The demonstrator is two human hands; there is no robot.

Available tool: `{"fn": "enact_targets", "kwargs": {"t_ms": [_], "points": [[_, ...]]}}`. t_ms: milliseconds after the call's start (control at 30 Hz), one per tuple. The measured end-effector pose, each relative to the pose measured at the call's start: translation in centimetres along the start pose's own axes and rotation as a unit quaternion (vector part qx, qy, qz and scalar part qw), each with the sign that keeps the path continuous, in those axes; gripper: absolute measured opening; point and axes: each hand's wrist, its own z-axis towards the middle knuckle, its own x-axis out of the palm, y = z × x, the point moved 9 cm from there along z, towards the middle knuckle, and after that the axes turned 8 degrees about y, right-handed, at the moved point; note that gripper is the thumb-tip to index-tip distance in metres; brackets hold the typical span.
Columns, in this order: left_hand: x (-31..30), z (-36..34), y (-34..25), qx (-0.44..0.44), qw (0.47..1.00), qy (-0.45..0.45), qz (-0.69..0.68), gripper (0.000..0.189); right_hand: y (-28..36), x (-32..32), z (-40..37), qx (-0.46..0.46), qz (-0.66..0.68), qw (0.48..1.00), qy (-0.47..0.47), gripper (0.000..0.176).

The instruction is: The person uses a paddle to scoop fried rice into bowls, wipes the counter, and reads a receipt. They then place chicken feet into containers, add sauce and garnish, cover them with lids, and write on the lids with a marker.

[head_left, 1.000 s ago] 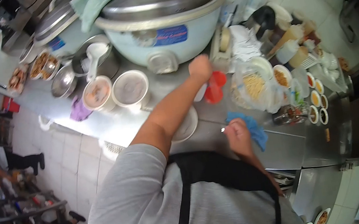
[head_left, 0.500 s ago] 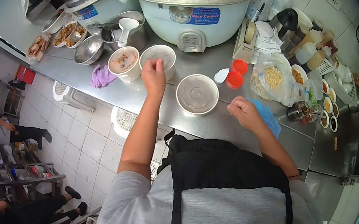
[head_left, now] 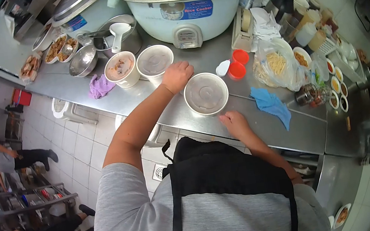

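A paper bowl with a translucent lid (head_left: pixel 206 94) stands near the counter's front edge. Just left of its rim is my left hand (head_left: pixel 178 76), knuckles up and fingers curled; what is under them is hidden. My right hand (head_left: pixel 235 124) is closed near the bowl's lower right side, and whatever it may hold does not show. A second lidded bowl (head_left: pixel 155 61) sits behind my left hand. Beside that one stands a bowl with dark writing on its lid (head_left: pixel 121 69).
A large rice cooker (head_left: pixel 186 15) stands at the back. Red lids (head_left: pixel 236 70) and a blue cloth (head_left: pixel 271 106) lie to the right, near a bag of pale sticks (head_left: pixel 277 64). A purple cloth (head_left: pixel 100 85) lies left. A person (head_left: pixel 2 154) stands far left.
My left hand has come down and right, from above the second bowl to beside the front bowl. My right hand has moved left and down, away from the blue cloth. The view has shifted.
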Motion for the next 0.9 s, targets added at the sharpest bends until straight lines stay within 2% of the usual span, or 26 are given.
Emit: {"fn": "enact_targets", "kwargs": {"t_ms": [67,100,167,267,300,367,400,467,500,567,600,667,700,733,767,867,900], "points": [[1.6,-0.5,0.4,-0.058,0.992,0.023,-0.112,0.012,-1.1,0.4,1.1,0.018,0.030,0.999,0.024,0.020],[3.5,-1.2,1.4,-0.120,0.969,0.052,-0.210,0.012,-1.3,0.3,1.3,0.016,0.035,0.999,0.023,0.023],[7.8,-3.5,2.8,-0.242,0.880,0.116,-0.391,0.013,-1.5,0.1,1.4,0.013,0.045,0.999,0.024,0.028],[7.6,-4.1,1.7,-0.243,0.876,0.147,-0.390,0.015,-1.1,-1.2,0.8,0.107,-0.066,0.992,0.033,0.031],[6.9,-3.9,1.4,-0.202,0.902,0.119,-0.361,0.016,-1.3,-1.7,0.5,0.122,-0.074,0.990,-0.005,0.032],[5.4,-3.8,1.4,-0.164,0.960,0.069,-0.215,0.016,-1.9,-2.7,-0.3,0.148,-0.095,0.981,-0.075,0.036],[4.5,-3.9,1.4,-0.145,0.979,0.040,-0.140,0.016,-1.9,-3.1,-1.0,0.144,-0.084,0.979,-0.117,0.036],[6.0,-4.2,3.7,-0.192,0.955,0.071,-0.216,0.018,-1.9,-3.9,-2.4,0.130,-0.065,0.969,-0.202,0.038],[6.0,-3.9,4.3,-0.215,0.940,0.086,-0.253,0.020,-2.8,-3.5,-2.9,0.129,0.070,0.966,-0.215,0.038],[7.1,-4.5,4.8,-0.295,0.838,0.084,-0.451,0.027,-4.6,-1.6,-3.6,0.120,0.335,0.907,-0.224,0.039],[7.4,-4.8,4.1,-0.332,0.768,0.082,-0.542,0.031,-4.6,-0.9,-3.0,0.081,0.398,0.885,-0.227,0.041],[9.4,-5.3,0.0,-0.362,0.620,0.150,-0.680,0.045,-3.6,0.4,-0.9,-0.003,0.512,0.829,-0.227,0.047],[14.0,-6.6,-0.3,-0.372,0.586,0.149,-0.705,0.052,-3.0,0.3,-0.2,0.002,0.503,0.832,-0.232,0.046],[8.5,-4.4,-2.8,-0.285,0.724,0.154,-0.609,0.053,-2.1,0.0,0.6,0.005,0.494,0.837,-0.236,0.045],[7.9,-4.4,-3.6,-0.303,0.695,0.138,-0.638,0.052,-1.5,-0.5,1.1,0.008,0.484,0.842,-0.238,0.044],[7.7,-5.3,-4.4,-0.344,0.626,0.068,-0.696,0.055,-1.0,-1.8,1.7,0.013,0.594,0.771,-0.229,0.043],[7.1,-5.3,-5.0,-0.334,0.589,0.045,-0.734,0.060,-0.8,-2.5,2.0,0.024,0.593,0.778,-0.207,0.043]]}}
